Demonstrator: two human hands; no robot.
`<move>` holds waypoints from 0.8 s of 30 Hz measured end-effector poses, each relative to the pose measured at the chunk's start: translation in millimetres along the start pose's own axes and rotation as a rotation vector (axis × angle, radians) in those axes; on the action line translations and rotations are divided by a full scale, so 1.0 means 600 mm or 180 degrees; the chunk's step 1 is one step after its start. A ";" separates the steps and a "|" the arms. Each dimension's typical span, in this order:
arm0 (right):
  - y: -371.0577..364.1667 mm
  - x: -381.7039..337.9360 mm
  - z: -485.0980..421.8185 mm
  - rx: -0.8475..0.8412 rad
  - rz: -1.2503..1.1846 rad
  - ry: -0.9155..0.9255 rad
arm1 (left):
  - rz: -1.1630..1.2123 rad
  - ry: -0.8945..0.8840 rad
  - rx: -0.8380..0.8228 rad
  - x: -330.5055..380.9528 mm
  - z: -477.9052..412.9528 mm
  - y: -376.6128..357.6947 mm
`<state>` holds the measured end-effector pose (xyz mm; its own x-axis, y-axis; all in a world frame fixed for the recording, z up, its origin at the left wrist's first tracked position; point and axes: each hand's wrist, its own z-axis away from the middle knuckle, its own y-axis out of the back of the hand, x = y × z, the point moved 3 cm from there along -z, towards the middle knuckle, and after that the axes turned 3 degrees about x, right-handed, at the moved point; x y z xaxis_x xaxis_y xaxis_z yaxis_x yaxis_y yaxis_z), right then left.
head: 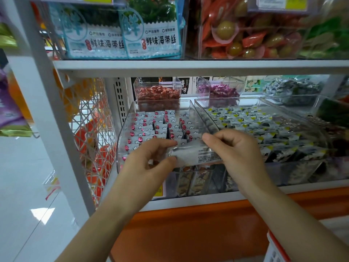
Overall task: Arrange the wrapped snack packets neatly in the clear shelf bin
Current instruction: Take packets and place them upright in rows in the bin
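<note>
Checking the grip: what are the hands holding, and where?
One silvery snack packet: left hand pinches its left end, right hand its right end.

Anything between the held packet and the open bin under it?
Nothing visible. The left hand and right hand pinch the white packet by its ends over the clear bin, at its open front. Only standing packets lie below. The packet hides the spot right under it.

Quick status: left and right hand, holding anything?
Left hand: closed, pinching the white snack packet at its left end.
Right hand: closed, pinching the same packet's right end.
</note>
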<state>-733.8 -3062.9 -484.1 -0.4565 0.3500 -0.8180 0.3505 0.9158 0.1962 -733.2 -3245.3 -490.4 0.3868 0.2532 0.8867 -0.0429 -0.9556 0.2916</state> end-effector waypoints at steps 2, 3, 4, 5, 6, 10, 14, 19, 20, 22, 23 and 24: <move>-0.005 -0.004 0.004 -0.0113 0.0047 0.0097 | 0.0042 0.0081 0.0074 0.001 -0.001 0.002; -0.008 -0.005 0.006 -0.0169 0.0062 0.0125 | 0.0073 0.0082 0.0106 0.002 -0.002 0.004; -0.010 -0.006 0.007 -0.0218 0.0068 0.0136 | 0.0119 0.0084 0.0125 0.004 -0.003 0.006; -0.011 -0.006 0.006 -0.0258 0.0054 0.0126 | 0.0142 0.0075 0.0134 0.005 -0.004 0.007; -0.012 -0.007 0.006 -0.0290 0.0022 0.0106 | 0.0118 0.0049 0.0154 0.007 -0.005 0.009; -0.014 -0.008 0.004 -0.0348 -0.0027 0.0032 | -0.0106 -0.0082 0.0194 0.012 -0.007 0.018; -0.016 -0.005 0.006 -0.0315 -0.0089 -0.0031 | -0.0165 -0.0086 0.0176 0.012 -0.007 0.022; -0.013 0.005 0.002 -0.0217 -0.0354 -0.0347 | -0.0102 0.0001 -0.0065 0.005 -0.005 0.016; -0.010 0.008 -0.001 -0.0290 -0.0618 -0.0596 | -0.0126 0.0011 -0.0083 0.005 -0.005 0.016; -0.009 0.010 -0.004 -0.0579 -0.1113 -0.1134 | 0.0031 0.0049 -0.0009 0.005 -0.007 0.019; -0.009 0.010 -0.004 -0.0715 -0.1237 -0.1323 | 0.0117 0.0067 0.0030 0.004 -0.009 0.021; -0.008 0.012 -0.004 -0.0813 -0.1299 -0.1435 | 0.0153 0.0084 0.0041 0.003 -0.009 0.021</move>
<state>-740.8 -3064.5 -489.8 -0.1049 -0.1011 -0.9893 -0.0086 0.9949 -0.1007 -738.1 -3256.0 -483.0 0.3601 0.2108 0.9088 -0.0488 -0.9685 0.2440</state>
